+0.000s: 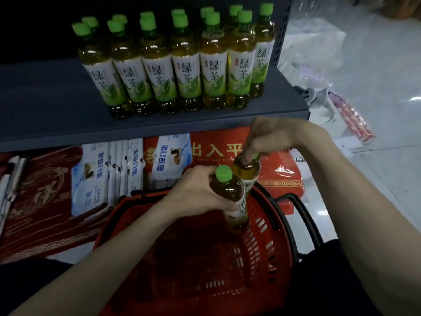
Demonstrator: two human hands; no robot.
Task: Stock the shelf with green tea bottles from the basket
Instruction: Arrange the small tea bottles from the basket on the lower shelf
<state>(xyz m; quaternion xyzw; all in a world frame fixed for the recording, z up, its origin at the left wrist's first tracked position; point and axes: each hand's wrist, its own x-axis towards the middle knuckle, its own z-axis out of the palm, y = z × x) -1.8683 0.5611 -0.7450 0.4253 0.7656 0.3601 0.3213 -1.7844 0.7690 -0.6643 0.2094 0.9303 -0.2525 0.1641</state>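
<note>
Fingers of the left hand (196,190) are curled round the near bottle (227,191), centre frame; the far bottle (247,171) is pinched at its cap by the right hand (272,135).

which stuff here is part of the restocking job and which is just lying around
Job: left hand gripping near bottle, right hand gripping far bottle, red basket, shelf, shelved bottles.
Lying about: red mats, blue packets, plastic bags.

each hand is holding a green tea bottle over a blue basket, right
Not quite: the head view shows the basket is red, not blue. The rest holds: the left hand grips the nearer bottle and the right hand holds the farther bottle by its top, both over the basket.
</note>
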